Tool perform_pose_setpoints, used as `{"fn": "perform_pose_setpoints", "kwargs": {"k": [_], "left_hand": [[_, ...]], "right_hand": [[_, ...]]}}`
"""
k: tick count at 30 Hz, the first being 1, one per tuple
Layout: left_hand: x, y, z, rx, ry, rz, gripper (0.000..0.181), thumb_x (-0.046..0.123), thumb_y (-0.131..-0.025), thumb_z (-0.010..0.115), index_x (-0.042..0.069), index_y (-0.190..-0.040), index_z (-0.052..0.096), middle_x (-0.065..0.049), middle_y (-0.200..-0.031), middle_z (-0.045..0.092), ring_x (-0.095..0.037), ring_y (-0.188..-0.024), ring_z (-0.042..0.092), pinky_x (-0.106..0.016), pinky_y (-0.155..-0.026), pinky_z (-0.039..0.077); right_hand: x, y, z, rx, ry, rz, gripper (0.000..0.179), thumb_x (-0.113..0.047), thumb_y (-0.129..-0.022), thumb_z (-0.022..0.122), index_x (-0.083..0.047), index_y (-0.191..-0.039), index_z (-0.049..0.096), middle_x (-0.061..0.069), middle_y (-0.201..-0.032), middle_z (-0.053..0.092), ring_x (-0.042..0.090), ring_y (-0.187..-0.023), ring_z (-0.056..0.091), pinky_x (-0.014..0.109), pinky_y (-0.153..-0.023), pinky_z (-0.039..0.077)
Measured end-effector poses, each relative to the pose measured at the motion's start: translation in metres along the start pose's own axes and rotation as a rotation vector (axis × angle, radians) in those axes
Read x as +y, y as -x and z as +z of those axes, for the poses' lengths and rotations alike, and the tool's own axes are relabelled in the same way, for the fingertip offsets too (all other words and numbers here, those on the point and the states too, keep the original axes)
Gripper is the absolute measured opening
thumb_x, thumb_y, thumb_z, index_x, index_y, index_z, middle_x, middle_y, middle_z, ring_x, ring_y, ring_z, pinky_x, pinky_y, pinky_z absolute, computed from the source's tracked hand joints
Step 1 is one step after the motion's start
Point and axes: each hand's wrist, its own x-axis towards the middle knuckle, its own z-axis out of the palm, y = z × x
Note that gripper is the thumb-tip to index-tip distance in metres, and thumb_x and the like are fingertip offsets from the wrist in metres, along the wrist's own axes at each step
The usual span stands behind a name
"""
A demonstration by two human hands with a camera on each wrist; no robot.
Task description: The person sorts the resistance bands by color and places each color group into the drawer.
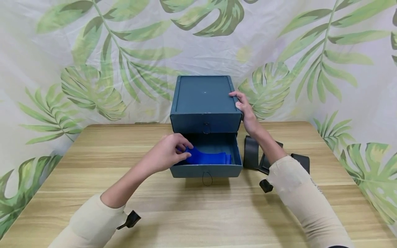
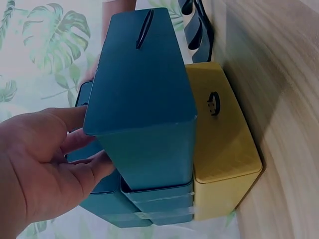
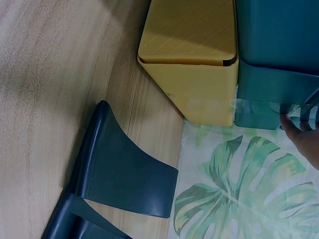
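Note:
A dark blue drawer cabinet (image 1: 204,94) stands on the table with its lower blue drawer (image 1: 206,171) pulled out. Inside that drawer lies a bright blue piece with a curved upper edge (image 1: 207,158); its exact kind is unclear. My left hand (image 1: 170,151) pinches the left end of this piece between thumb and fingers, over the drawer's left side. From the left wrist, the drawer wall (image 2: 144,84) hides the piece. My right hand (image 1: 246,110) rests on the cabinet's upper right edge, some fingers over the top. The right wrist view catches only its fingers (image 3: 294,127) against the cabinet.
Below the blue drawer sits a yellow drawer (image 2: 224,124) with a small black loop pull (image 2: 214,103). Black curved pieces (image 1: 252,153) lie on the table right of the cabinet, near the right forearm. A leaf-patterned cloth (image 1: 204,51) hangs behind the wooden table (image 1: 198,213).

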Motion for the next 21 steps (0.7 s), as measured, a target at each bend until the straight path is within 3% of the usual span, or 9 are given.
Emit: {"fn": "perform_pose_setpoints", "kwargs": {"k": [3,6,9,12,16,18,21], "left_hand": [[0.003,0.003,0.001,0.038,-0.057,0.027,0.014,-0.002,-0.09,0.077,-0.005,-0.104,0.077,-0.017,-0.11,0.067,-0.028,-0.093,0.071,-0.038,-0.08,0.063],[0.009,0.008,0.003,0.105,-0.088,0.099,0.013,-0.002,-0.088,0.079,-0.003,-0.102,0.078,-0.013,-0.105,0.065,-0.025,-0.087,0.068,-0.033,-0.075,0.062],[0.017,0.015,0.008,0.13,-0.021,0.194,0.009,-0.002,-0.088,0.079,0.001,-0.097,0.079,-0.003,-0.087,0.065,-0.015,-0.073,0.06,-0.026,-0.063,0.056],[0.023,0.023,0.017,0.012,0.118,0.238,0.003,0.001,-0.092,0.076,0.003,-0.093,0.077,0.006,-0.074,0.062,-0.006,-0.062,0.052,-0.024,-0.055,0.048],[0.023,0.029,0.036,-0.202,0.214,0.153,0.005,0.006,-0.095,0.074,0.004,-0.1,0.076,0.007,-0.08,0.069,0.0,-0.068,0.058,-0.021,-0.063,0.054],[0.02,0.031,0.047,-0.244,0.217,0.111,0.008,0.005,-0.095,0.074,0.004,-0.103,0.076,0.003,-0.086,0.072,-0.001,-0.075,0.063,-0.019,-0.07,0.056],[0.014,0.032,0.06,-0.224,0.23,0.085,0.006,0.003,-0.096,0.073,0.005,-0.1,0.077,-0.001,-0.091,0.075,-0.003,-0.08,0.066,-0.018,-0.075,0.057]], "right_hand": [[0.0,0.0,0.0,-0.001,0.0,0.001,0.056,-0.028,-0.1,0.033,0.003,-0.146,0.035,0.016,-0.165,0.021,0.034,-0.137,0.035,0.036,-0.103,0.036],[0.0,0.0,0.001,0.002,-0.003,-0.003,0.055,-0.028,-0.1,0.034,0.003,-0.146,0.036,0.016,-0.165,0.022,0.034,-0.137,0.036,0.035,-0.102,0.037],[-0.001,0.001,0.0,0.002,-0.004,-0.006,0.055,-0.028,-0.1,0.033,0.003,-0.146,0.036,0.016,-0.165,0.021,0.034,-0.137,0.035,0.036,-0.103,0.036],[-0.001,0.001,0.0,-0.001,-0.001,-0.003,0.056,-0.028,-0.1,0.033,0.003,-0.147,0.035,0.016,-0.166,0.02,0.034,-0.14,0.033,0.038,-0.106,0.035],[-0.001,0.001,0.0,0.003,0.005,0.004,0.056,-0.029,-0.101,0.033,0.002,-0.147,0.035,0.016,-0.167,0.018,0.035,-0.143,0.031,0.04,-0.108,0.033],[-0.001,0.001,0.0,0.004,0.005,0.006,0.055,-0.028,-0.101,0.033,0.002,-0.147,0.035,0.016,-0.166,0.019,0.035,-0.142,0.032,0.04,-0.107,0.034],[-0.001,0.001,0.0,0.001,0.006,0.007,0.055,-0.028,-0.101,0.033,0.002,-0.147,0.035,0.016,-0.166,0.019,0.034,-0.14,0.033,0.038,-0.105,0.035]]}}
